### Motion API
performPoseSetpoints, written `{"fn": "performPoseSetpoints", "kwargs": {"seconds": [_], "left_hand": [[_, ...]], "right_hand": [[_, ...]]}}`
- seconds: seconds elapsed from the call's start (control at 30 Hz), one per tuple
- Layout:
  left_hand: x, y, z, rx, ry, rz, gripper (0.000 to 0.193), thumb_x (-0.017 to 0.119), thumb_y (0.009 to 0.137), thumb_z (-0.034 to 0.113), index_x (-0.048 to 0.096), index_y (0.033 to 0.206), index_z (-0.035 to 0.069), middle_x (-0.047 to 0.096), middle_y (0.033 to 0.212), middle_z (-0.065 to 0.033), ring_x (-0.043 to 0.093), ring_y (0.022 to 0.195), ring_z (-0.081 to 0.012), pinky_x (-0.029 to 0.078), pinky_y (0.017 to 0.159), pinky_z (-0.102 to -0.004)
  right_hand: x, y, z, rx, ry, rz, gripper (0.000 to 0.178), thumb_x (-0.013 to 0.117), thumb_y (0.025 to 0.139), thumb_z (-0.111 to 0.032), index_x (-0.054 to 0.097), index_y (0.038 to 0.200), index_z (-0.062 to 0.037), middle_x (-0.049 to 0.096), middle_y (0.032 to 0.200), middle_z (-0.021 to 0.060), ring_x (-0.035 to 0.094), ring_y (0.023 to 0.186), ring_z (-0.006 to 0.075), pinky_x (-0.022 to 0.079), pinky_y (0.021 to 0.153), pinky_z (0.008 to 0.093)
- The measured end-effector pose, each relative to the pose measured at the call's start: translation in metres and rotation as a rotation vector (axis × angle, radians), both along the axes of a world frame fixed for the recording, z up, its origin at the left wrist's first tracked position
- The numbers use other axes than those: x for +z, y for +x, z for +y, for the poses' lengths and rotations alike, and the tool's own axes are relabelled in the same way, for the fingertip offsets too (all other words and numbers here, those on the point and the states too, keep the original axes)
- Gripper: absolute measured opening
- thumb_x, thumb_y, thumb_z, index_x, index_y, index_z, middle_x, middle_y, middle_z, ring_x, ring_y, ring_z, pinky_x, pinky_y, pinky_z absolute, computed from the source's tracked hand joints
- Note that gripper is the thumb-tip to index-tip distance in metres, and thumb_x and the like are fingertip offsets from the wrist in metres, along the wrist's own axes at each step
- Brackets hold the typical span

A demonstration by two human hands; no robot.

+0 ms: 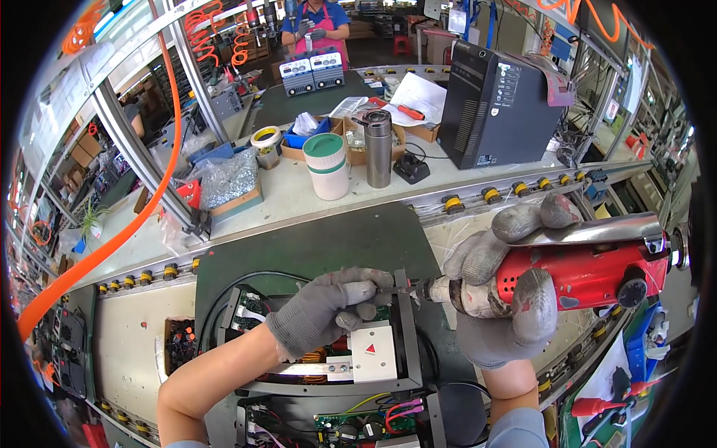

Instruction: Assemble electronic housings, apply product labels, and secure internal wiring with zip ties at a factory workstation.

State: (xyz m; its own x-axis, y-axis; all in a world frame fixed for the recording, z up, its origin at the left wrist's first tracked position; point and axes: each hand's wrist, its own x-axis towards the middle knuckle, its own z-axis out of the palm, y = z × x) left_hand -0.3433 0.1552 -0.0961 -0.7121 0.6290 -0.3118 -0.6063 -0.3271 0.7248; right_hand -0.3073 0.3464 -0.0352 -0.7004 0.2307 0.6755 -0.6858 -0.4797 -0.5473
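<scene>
A red air screwdriver (590,276) with a metal lever lies level in my right hand (500,313), whose grey-gloved fingers wrap round its body and nose. Its bit (407,290) points left toward my left hand (328,306). That hand, also gloved in grey, is closed in a pinch at the bit's tip; whatever small thing sits in the fingers is hidden. Below the left hand stands an open black metal chassis (409,336) with green circuit boards, a copper coil and a white block (375,352) bearing a red triangle mark.
A second open unit (358,425) sits nearer me. Beyond a roller rail (452,203), a bench holds a green-lidded cup (326,166), a steel flask (378,149), a bag of screws (228,179) and a black computer tower (500,108). An orange hose (119,239) hangs left. Another person (317,30) stands opposite.
</scene>
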Motion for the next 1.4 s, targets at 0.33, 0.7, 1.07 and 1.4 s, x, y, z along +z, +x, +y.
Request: {"fn": "performPoseSetpoints", "kwargs": {"seconds": [0.33, 0.7, 1.07, 1.4], "left_hand": [[-0.011, 0.000, -0.007, -0.038, 0.121, -0.067, 0.027, 0.052, 0.090, 0.011, 0.053, 0.114, 0.000, 0.061, 0.090, -0.0072, 0.051, 0.058, -0.0043, 0.038, 0.043, -0.0129], [-0.006, 0.001, -0.009, -0.110, -0.096, 0.159, 0.033, 0.051, 0.092, 0.027, 0.053, 0.113, 0.001, 0.060, 0.084, -0.0029, 0.051, 0.058, -0.0024, 0.036, 0.043, -0.0138], [-0.011, -0.044, -0.035, -0.174, -1.237, 0.846, 0.026, 0.061, 0.080, 0.022, 0.063, 0.101, 0.006, 0.063, 0.089, -0.0136, 0.061, 0.080, -0.0233, 0.047, 0.075, -0.0324], [-0.035, -0.058, -0.013, -0.497, -1.167, 0.877, 0.027, 0.066, 0.077, 0.022, 0.065, 0.098, 0.006, 0.064, 0.088, -0.0140, 0.061, 0.082, -0.0242, 0.047, 0.075, -0.0322]], "right_hand": [[-0.019, -0.006, 0.007, 0.115, -0.080, 0.025, 0.054, 0.064, 0.081, -0.027, 0.036, 0.125, -0.0129, 0.057, 0.105, 0.0071, 0.051, 0.053, 0.0134, 0.047, 0.048, 0.0313], [-0.006, -0.001, 0.002, 0.067, -0.005, 0.016, 0.053, 0.067, 0.080, -0.028, 0.037, 0.122, -0.0129, 0.057, 0.103, 0.0067, 0.051, 0.052, 0.0141, 0.047, 0.047, 0.0316], [-0.026, -0.010, 0.008, 0.063, -0.056, -0.093, 0.054, 0.061, 0.080, -0.025, 0.035, 0.124, -0.0085, 0.055, 0.101, 0.0085, 0.052, 0.055, 0.0130, 0.050, 0.047, 0.0308], [-0.035, -0.013, 0.001, -0.047, 0.117, -0.346, 0.060, 0.060, 0.075, -0.019, 0.034, 0.128, -0.0062, 0.054, 0.104, 0.0131, 0.061, 0.072, 0.0218, 0.055, 0.054, 0.0322]]}}
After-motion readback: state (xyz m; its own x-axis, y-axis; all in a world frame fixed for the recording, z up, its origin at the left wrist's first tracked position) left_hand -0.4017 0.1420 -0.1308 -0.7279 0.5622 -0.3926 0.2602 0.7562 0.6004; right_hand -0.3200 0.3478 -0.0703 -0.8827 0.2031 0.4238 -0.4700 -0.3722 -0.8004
